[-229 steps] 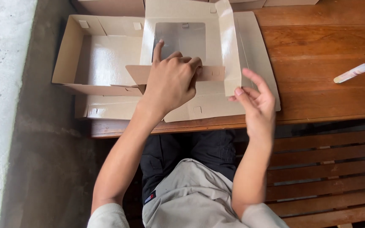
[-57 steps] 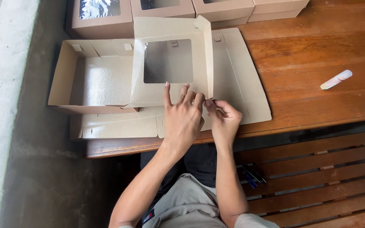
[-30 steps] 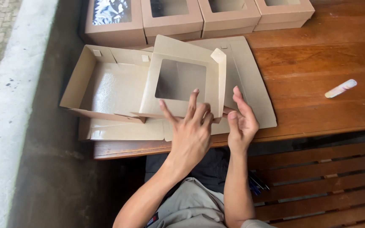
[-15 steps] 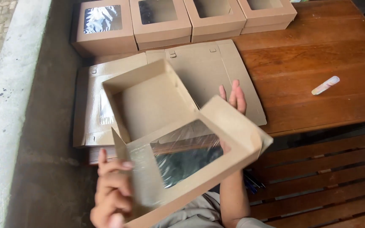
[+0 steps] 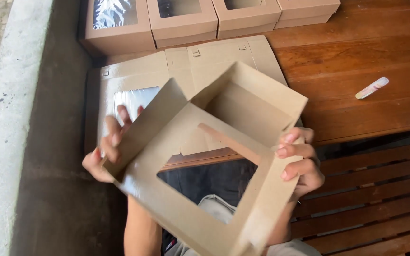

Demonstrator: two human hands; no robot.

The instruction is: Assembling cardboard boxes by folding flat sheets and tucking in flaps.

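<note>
I hold a brown cardboard window box [image 5: 200,161] up in front of me with both hands, above my lap and the near edge of the wooden table [image 5: 357,57]. The box is tilted, its lid hinged open toward me, so the square window opening in the lid faces up and I can see my dark clothing through it. The deeper tray part of the box lies beyond the lid, away from my body.

My left hand [image 5: 104,154] grips the left side of the box: the fingers curl over the upper edge of the side wall, and the palm is underneath, mostly hidden by the cardboard. My right hand [image 5: 300,163] is closed on the right corner of the lid, fingertips pressed on the inner face of the lid's side flap, the rest of the hand wrapped around outside.

Beyond my hands, lying flat on the table, is an unfolded box blank [image 5: 186,66] of the same brown card, with a shiny plastic window [image 5: 134,99] showing just past my left fingers. Farther still, along the table's far edge, stands a row of finished window boxes [image 5: 181,19], side by side and touching. Well off to the right of my right hand, a small white tube [image 5: 372,87] lies alone on the wood. Below my right hand is a slatted wooden bench [image 5: 371,189]. To the left of my left hand runs a grey concrete floor [image 5: 48,142].
</note>
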